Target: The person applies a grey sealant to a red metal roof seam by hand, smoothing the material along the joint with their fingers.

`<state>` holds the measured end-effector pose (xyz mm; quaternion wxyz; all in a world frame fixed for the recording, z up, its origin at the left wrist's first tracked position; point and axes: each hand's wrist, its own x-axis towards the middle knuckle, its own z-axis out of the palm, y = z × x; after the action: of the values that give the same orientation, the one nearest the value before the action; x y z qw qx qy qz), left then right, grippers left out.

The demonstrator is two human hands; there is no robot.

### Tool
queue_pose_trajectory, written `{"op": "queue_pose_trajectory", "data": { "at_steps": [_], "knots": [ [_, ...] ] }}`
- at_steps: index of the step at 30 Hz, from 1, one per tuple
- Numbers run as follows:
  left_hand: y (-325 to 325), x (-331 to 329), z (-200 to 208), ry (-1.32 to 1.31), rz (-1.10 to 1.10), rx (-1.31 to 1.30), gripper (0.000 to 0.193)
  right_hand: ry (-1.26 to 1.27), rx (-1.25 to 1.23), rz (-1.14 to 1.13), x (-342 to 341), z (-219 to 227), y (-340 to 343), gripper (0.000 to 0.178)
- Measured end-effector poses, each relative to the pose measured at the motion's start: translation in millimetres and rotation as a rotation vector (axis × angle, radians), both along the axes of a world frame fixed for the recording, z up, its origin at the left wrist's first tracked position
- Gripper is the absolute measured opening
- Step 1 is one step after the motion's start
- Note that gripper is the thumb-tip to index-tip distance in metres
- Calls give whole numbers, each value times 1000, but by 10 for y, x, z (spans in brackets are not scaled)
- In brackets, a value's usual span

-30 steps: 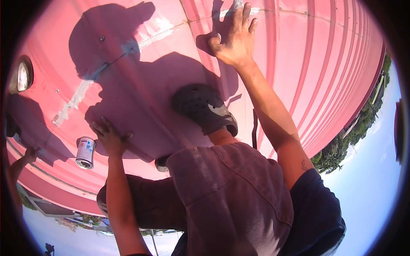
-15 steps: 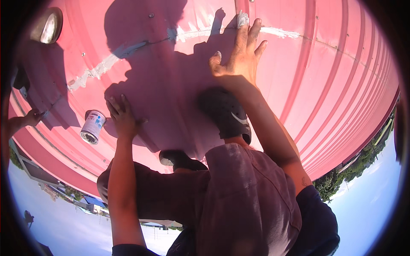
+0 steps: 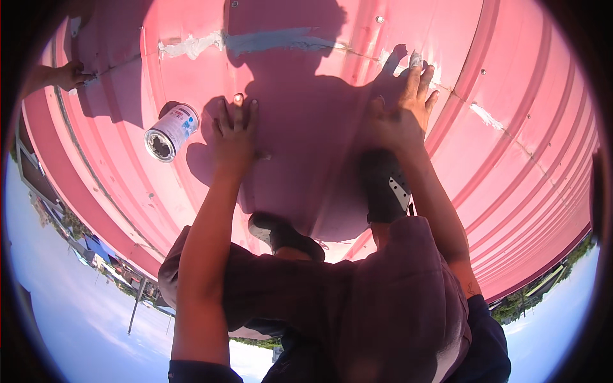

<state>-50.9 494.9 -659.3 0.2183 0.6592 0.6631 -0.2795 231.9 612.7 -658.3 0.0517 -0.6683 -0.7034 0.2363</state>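
Observation:
My right hand (image 3: 408, 115) reaches forward with its fingers spread. A whitish paste coats one fingertip, which is at the seam of the pink ribbed metal sheeting (image 3: 511, 210), among pale smears of the same look. My left hand (image 3: 235, 143) lies flat on the shaded sheeting, fingers apart, holding nothing. To its left is a labelled metal can (image 3: 175, 129), its open end toward me and grey-white residue inside. A grey-white paste strip (image 3: 274, 41) runs along the seam beyond my hands, partly in shadow. A separate paste patch (image 3: 486, 116) lies right of my right hand.
Another person's hand (image 3: 70, 76) touches the seam at the far left. My dark shoes (image 3: 386, 188) stand on the sheeting near my right wrist and below my left hand. Screw heads (image 3: 379, 19) and raised ribs stud the surface. The sheeting's edge curves along the lower left.
My view has shifted, so the can, the paste strip and my hands sit farther right in it. My left hand stays flat by the can; my right fingertip is still at the seam.

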Motion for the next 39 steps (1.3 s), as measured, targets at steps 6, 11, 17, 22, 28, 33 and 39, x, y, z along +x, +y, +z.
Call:
{"op": "queue_pose_trajectory", "data": {
  "at_steps": [6, 11, 17, 22, 28, 33, 39],
  "knots": [
    [-3, -31, 27, -19, -5, 2, 124, -77, -32, -19, -196, 24, 50, 99],
    [21, -4, 62, -29, -49, 23, 125, -16, 52, 134, 20, -34, -119, 100],
    [-53, -80, -31, 4, -33, 56, 121, 136, -39, 29, 134, 483, -510, 100],
    [505, 122, -557, -369, 392, 902, 101, 396, 161, -330, 767, 1024, -937, 78],
    [678, 6, -374, -184, 605, 788, 105, 310, 252, -335, 1303, 1445, -1924, 65],
    [977, 139, -292, -159, 598, 619, 114, 306, 80, -399, 1697, 1787, -2335, 62],
    [934, -36, -309, -190, 509, 594, 116, 212, 156, -486, 1837, 1727, -2411, 61]
  ]
}}
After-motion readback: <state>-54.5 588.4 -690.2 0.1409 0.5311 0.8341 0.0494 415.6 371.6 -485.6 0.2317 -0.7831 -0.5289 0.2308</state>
